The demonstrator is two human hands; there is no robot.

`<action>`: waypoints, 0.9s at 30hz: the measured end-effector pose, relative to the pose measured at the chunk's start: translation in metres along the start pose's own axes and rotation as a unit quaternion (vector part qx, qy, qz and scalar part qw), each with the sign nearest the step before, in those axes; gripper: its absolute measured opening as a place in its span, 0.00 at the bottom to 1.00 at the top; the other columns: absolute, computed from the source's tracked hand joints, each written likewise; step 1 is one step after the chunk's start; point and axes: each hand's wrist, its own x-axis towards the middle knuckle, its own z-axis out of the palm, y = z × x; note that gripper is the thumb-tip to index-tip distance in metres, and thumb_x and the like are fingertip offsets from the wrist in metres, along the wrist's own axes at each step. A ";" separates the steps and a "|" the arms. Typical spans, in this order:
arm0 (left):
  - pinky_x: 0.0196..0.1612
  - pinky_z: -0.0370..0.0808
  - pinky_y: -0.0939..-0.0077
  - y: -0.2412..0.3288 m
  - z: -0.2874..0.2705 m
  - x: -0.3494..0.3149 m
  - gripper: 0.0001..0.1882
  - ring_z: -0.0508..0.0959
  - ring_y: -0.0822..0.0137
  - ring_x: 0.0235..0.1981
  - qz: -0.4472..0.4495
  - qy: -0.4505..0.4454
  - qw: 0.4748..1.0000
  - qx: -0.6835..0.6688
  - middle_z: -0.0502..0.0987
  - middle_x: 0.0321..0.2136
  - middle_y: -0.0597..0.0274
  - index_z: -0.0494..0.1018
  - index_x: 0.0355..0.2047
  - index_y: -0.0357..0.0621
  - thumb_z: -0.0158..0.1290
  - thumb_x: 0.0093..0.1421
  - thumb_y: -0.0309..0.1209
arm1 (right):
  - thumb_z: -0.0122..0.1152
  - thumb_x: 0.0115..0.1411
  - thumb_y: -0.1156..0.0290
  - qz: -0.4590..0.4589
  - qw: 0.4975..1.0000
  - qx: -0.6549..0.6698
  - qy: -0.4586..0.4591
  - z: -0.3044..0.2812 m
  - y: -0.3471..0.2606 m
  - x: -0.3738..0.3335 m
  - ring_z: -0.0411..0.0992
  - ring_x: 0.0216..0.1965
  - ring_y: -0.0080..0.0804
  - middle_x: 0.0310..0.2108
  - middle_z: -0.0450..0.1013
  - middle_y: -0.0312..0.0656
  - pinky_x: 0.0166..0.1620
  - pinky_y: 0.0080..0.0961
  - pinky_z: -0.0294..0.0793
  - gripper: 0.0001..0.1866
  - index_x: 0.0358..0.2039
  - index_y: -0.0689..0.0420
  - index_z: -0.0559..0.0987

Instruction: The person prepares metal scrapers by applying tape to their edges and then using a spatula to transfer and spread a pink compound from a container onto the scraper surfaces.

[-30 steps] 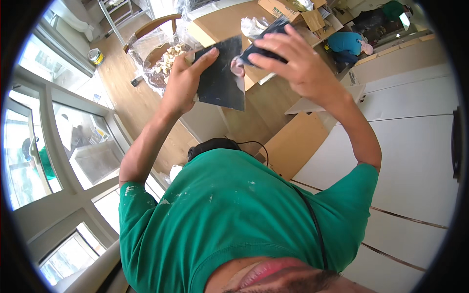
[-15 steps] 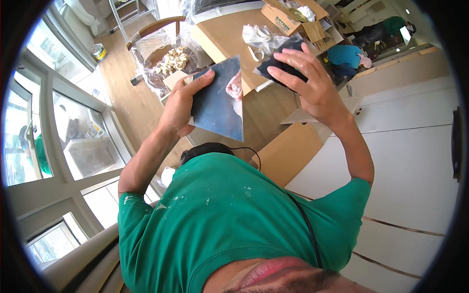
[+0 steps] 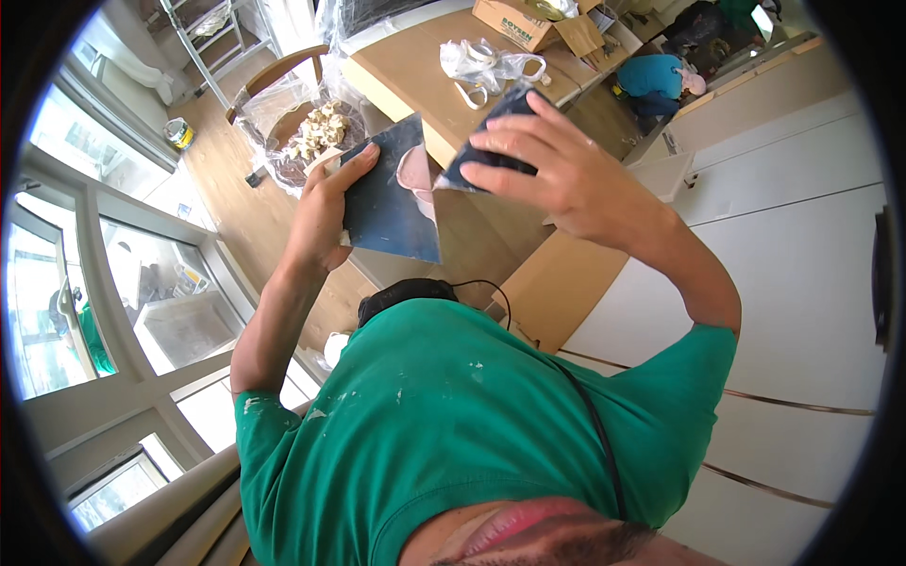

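My left hand (image 3: pixel 326 203) grips a broad, flat putty spreader (image 3: pixel 382 212) with a bluish metal face, thumb on top. A smear of pink putty (image 3: pixel 412 170) lies along that blade's right edge. With fingers spread across its back, my right hand (image 3: pixel 557 165) holds a second, darker spreader (image 3: pixel 500 137). The lower left corner of this one comes right up to the putty; whether it touches cannot be made out. Both spreaders are in front of my chest.
Beyond my hands stands a cardboard-covered table (image 3: pixel 415 80) with a plastic bag (image 3: pixel 472 61) and a cardboard box (image 3: pixel 514 24). A plastic-wrapped chair (image 3: pixel 274 118) holds crumpled pale scraps (image 3: pixel 321 127). White panels (image 3: pixel 755 274) are at right, windows at left. A person in blue (image 3: pixel 651 80) bends at far right.
Both hands have shifted left in the view, and the right spreader has come down closer to the left one. The putty, swirled before, now looks flatter and smoother.
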 end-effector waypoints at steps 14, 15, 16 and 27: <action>0.34 0.82 0.75 -0.018 0.002 -0.009 0.18 0.83 0.70 0.31 -0.057 -0.049 0.988 -0.133 0.80 0.38 0.57 0.74 0.47 0.35 0.53 0.66 0.39 | 0.48 0.60 0.77 0.032 0.997 0.051 0.045 0.015 -0.006 -0.021 0.64 0.61 0.42 0.57 0.67 0.41 0.65 0.57 0.57 0.23 0.55 0.47 0.73; 0.37 0.81 0.76 -0.020 0.000 -0.008 0.18 0.83 0.70 0.32 -0.047 -0.062 0.987 -0.143 0.81 0.37 0.57 0.74 0.48 0.36 0.53 0.66 0.38 | 0.47 0.60 0.76 0.024 0.997 0.041 0.066 0.015 -0.005 -0.019 0.65 0.60 0.43 0.58 0.66 0.41 0.65 0.58 0.56 0.23 0.56 0.46 0.73; 0.37 0.82 0.75 -0.022 0.001 -0.008 0.18 0.83 0.70 0.33 -0.053 -0.071 0.986 -0.142 0.80 0.38 0.57 0.73 0.48 0.35 0.53 0.66 0.38 | 0.48 0.60 0.76 0.014 0.994 0.062 0.092 0.018 -0.007 -0.016 0.65 0.60 0.44 0.58 0.67 0.41 0.66 0.58 0.56 0.22 0.55 0.46 0.73; 0.34 0.81 0.75 -0.023 0.003 -0.013 0.17 0.81 0.71 0.29 -0.051 -0.071 0.991 -0.102 0.80 0.33 0.60 0.75 0.43 0.38 0.55 0.64 0.39 | 0.51 0.59 0.79 0.001 0.981 0.094 0.169 0.029 -0.010 -0.002 0.66 0.60 0.44 0.57 0.68 0.41 0.67 0.54 0.56 0.24 0.55 0.45 0.74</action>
